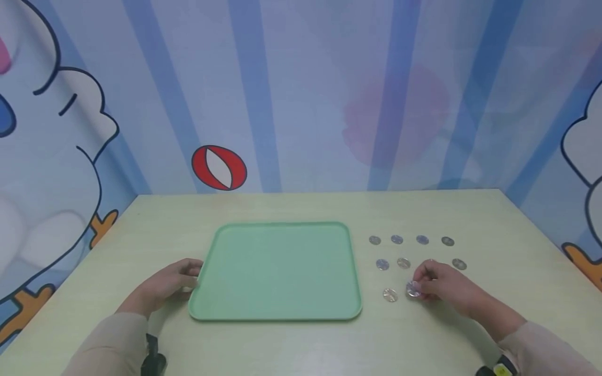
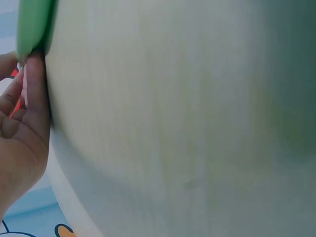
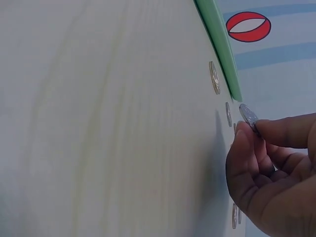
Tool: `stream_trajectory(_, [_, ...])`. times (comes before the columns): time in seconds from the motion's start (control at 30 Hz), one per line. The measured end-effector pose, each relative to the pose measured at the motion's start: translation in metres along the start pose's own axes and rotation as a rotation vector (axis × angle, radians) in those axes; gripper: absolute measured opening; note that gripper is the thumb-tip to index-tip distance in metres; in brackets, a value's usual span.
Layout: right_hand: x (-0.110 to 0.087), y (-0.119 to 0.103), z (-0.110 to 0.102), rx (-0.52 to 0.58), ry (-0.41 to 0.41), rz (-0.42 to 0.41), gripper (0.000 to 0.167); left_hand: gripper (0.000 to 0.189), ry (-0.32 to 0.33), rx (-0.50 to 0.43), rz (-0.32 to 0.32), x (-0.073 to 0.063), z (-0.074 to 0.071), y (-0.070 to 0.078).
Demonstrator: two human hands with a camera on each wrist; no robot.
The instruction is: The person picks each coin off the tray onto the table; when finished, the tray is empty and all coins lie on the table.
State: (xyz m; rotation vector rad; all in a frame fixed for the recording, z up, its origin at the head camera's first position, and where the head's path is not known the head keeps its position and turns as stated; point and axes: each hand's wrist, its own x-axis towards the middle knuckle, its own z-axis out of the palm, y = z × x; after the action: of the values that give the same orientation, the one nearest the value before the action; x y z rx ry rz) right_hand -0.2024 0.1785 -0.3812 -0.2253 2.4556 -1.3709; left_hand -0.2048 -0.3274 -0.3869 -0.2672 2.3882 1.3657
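My right hand (image 1: 444,287) pinches a silvery coin (image 3: 248,116) between thumb and fingers, tilted and raised off the table in the right wrist view. Several similar coins lie flat in loose rows around that hand, among them a nearby coin (image 1: 390,295) to its left and another coin (image 1: 459,264) beyond it. One more is partly covered by the fingers. Left of the coins lies a light green rectangular tray (image 1: 277,271) with a raised rim and bare surface. At its left edge, my left hand (image 1: 166,282) touches the rim with fairly straight fingers.
The pale wooden table (image 1: 301,344) extends around the tray and coins. A blue striped wall (image 1: 310,104) with cartoon drawings rises behind it and along both sides. The back row of coins (image 1: 397,239) lies right of the tray's far corner.
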Motion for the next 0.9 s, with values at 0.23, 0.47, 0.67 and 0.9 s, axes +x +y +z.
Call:
stream_trajectory(0.23, [0.0014,0.0032,0.0028,-0.045,0.012,-0.002,0.012,0.055,0.000,0.000,0.017,-0.0016,0.0006,-0.0007])
stream_trajectory(0.47, [0.0046,0.0020,0.0058,-0.140,0.053,0.042,0.008,0.055,-0.001,0.000,0.017,-0.0019,0.0009,0.0001])
stream_trajectory(0.67, [0.0059,-0.0005,0.0068,-0.274,0.095,0.056,0.008,0.055,-0.004,0.003,0.024,-0.0023,0.0013,0.0012])
stream_trajectory(0.9, [0.0048,0.0004,0.0083,-0.343,0.127,0.067,0.009,0.056,-0.010,-0.008,0.017,-0.0027,0.0015,0.0011])
